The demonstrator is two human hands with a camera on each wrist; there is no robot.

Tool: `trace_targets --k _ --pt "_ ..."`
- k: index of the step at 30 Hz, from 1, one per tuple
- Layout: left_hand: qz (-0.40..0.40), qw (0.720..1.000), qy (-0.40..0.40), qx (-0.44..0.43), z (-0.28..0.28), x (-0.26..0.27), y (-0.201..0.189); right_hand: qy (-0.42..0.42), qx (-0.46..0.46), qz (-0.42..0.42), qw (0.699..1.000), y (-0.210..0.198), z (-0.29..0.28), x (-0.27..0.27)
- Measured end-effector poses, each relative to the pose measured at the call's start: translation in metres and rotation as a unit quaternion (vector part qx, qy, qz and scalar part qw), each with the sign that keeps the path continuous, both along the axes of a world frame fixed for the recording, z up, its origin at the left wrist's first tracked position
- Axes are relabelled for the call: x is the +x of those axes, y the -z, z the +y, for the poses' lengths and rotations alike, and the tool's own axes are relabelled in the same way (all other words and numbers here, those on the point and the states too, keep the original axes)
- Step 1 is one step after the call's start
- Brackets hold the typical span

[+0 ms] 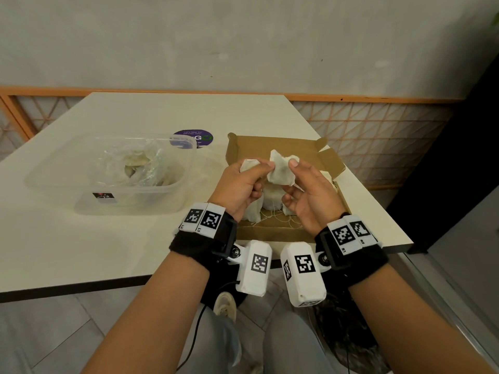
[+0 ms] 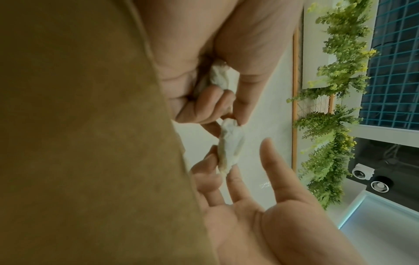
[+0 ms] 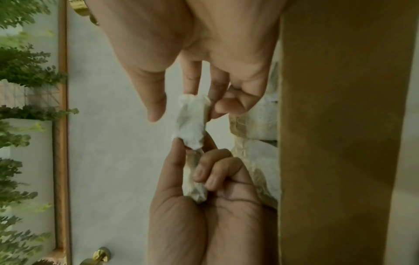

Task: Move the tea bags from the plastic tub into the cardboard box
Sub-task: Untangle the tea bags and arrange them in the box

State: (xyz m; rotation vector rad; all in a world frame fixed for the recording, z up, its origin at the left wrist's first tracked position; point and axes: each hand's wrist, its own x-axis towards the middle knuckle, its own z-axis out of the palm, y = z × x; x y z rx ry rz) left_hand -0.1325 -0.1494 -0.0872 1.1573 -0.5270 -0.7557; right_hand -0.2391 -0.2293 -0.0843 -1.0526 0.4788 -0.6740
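A clear plastic tub (image 1: pixel 54 182) on the left of the table holds several tea bags (image 1: pixel 137 166) in crumpled wrap. To its right lies the open cardboard box (image 1: pixel 259 147) with several tea bags (image 1: pixel 272 198) and loose strings inside. Both hands hover over the box. My left hand (image 1: pixel 263 168) grips one crumpled tea bag (image 2: pixel 218 77) in its curled fingers. Its thumb and forefinger pinch the corner of a second tea bag (image 1: pixel 280 171). My right hand (image 1: pixel 290 182) touches that second bag (image 3: pixel 192 122) from behind with straight fingers. The wrist views show its thumb (image 3: pixel 156 107) apart from the bag.
A round purple sticker (image 1: pixel 193 137) sits on the white table (image 1: pixel 67 252) behind the tub. The box lies near the table's right edge, with an orange lattice rail (image 1: pixel 378 136) beyond. Brown box wall (image 3: pixel 328 143) fills one side of each wrist view.
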Motion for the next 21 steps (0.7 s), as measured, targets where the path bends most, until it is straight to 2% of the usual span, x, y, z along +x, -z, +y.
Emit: trace_targets --k 6,10,12,13,15,18,21 --pt "-0.006 1.000 0.023 0.011 0.000 -0.002 -0.001 0.023 -0.023 -0.008 0.999 0.002 -0.001 0.000" --pt "-0.009 1.000 -0.006 0.011 -0.002 -0.003 0.001 0.024 0.023 -0.064 0.997 0.000 -0.003 -0.003" --pt "-0.010 1.000 -0.014 0.009 -0.002 -0.003 0.001 0.029 0.018 -0.076 0.997 0.001 -0.002 -0.004" --pt "-0.012 1.000 -0.014 0.009 -0.002 -0.003 0.000 0.031 -0.001 -0.065 0.997 0.001 -0.002 -0.005" --pt "-0.021 1.000 -0.010 0.011 -0.001 -0.004 0.000 0.048 -0.106 0.009 0.993 -0.002 -0.003 -0.008" --pt "-0.041 0.999 0.007 0.018 -0.001 -0.004 0.000 0.037 -0.312 0.144 0.938 -0.014 -0.007 -0.013" --pt "-0.041 0.999 0.014 0.026 0.000 -0.004 -0.001 -0.014 -0.407 0.212 0.889 -0.036 -0.011 -0.016"
